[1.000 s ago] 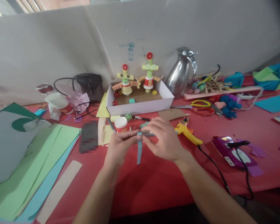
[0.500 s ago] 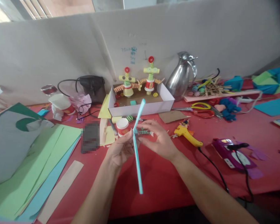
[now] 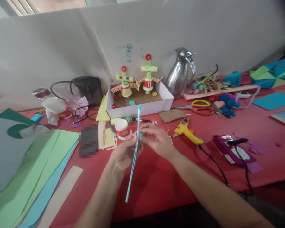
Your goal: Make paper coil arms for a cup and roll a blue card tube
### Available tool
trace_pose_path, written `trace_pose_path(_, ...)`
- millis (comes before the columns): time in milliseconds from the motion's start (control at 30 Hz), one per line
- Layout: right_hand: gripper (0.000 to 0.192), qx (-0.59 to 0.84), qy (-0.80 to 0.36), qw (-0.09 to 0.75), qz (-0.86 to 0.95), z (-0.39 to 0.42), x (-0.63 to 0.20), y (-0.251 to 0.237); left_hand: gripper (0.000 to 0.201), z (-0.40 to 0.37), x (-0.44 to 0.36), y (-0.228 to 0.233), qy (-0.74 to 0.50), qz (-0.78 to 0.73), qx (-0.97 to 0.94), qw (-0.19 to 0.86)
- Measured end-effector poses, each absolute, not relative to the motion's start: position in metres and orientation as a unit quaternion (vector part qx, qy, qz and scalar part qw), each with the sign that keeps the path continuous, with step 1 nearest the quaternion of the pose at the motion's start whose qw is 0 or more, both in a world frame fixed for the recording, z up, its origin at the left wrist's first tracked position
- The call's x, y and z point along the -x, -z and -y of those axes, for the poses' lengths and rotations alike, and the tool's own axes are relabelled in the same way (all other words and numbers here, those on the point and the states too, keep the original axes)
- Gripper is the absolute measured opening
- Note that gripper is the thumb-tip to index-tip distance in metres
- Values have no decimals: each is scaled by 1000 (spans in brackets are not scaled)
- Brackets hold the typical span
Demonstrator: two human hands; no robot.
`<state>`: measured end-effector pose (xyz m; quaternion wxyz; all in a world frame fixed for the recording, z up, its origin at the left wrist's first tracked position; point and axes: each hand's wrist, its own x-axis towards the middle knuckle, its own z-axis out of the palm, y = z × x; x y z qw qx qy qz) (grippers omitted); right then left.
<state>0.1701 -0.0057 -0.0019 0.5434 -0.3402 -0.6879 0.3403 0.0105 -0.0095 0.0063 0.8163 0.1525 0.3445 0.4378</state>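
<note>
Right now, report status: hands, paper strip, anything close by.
Left hand and right hand both pinch blue paper strip above red table. Strip near upright. Paper cup and glue gun close by.

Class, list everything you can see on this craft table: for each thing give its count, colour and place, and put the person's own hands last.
paper strips: two, light blue, pinched between both hands, crossing at the fingers
white box: one, behind the hands
paper figures: two, yellow, green and red, standing in the box
small cup: one, white and red, left of the hands
glue gun: one, yellow, right of the hands
metal jug: one, silver, right of the box
scissors: yellow and red handles, count unclear, beside the jug
paper sheets: several, green and blue, far left
black bag: one, by the wall
tablecloth: one, red
left hand: gripping the strips
right hand: gripping the strips
</note>
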Motion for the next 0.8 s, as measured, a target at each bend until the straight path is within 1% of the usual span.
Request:
trace_pose_path(200, 13, 352, -331, 565, 669, 4, -168, 9, 15, 10, -12, -5, -447, -342, -160, 811)
trace_pose_path(367, 12, 363, -352, 531, 680, 2, -171, 6, 19, 10, -12, -8, -444, -351, -174, 806)
trace_pose_path(533, 10, 343, -392, 512, 683, -1, -174, 6, 18, 10, -12, -9, -438, -348, -182, 809)
trace_pose_path(700, 17, 324, -407, 545, 658, -1, -171, 9, 17, 10, -12, -9, -451, -322, -185, 811)
trace_pose_path(800, 13, 319, -403, 553, 656, -1, -170, 8, 19, 11, -12, -9, -456, -311, -188, 812)
